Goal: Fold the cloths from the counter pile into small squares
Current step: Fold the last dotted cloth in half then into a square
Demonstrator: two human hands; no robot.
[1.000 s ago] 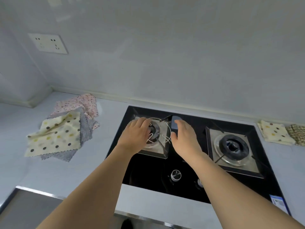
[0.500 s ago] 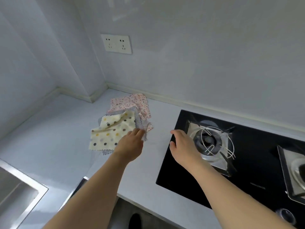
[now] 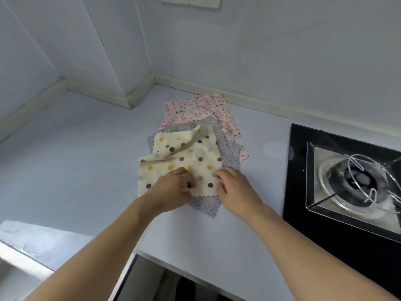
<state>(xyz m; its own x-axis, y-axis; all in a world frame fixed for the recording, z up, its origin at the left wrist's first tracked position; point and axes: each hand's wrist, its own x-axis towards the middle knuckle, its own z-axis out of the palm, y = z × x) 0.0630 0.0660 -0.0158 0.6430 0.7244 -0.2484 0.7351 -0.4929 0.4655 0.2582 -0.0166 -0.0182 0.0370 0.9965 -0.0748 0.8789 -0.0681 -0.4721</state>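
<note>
Near edge of bench [image 3: 91, 161]: both forearms reach in toward the cloth pile.

Left hand [image 3: 173, 190]: fingers curled, pinching the near edge of the cream dotted cloth [image 3: 184, 161] at the pile's near side.

Right hand [image 3: 234, 190]: fingers bent onto the same cloth's near right corner; pinch or press, cannot tell.

Cream dotted cloth: top of pile, far left corner rumpled and lifted. Grey cloth [image 3: 206, 205] beneath it, scalloped edge showing nearer and right of it. Pink flowered cloth [image 3: 195, 109] lowest, reaching beyond the pile toward the wall.

Left of pile: bare bench surface. Right of pile: narrow strip of bench, then the black hob [image 3: 338, 224] with a wire ring on its burner [image 3: 355, 181].
</note>
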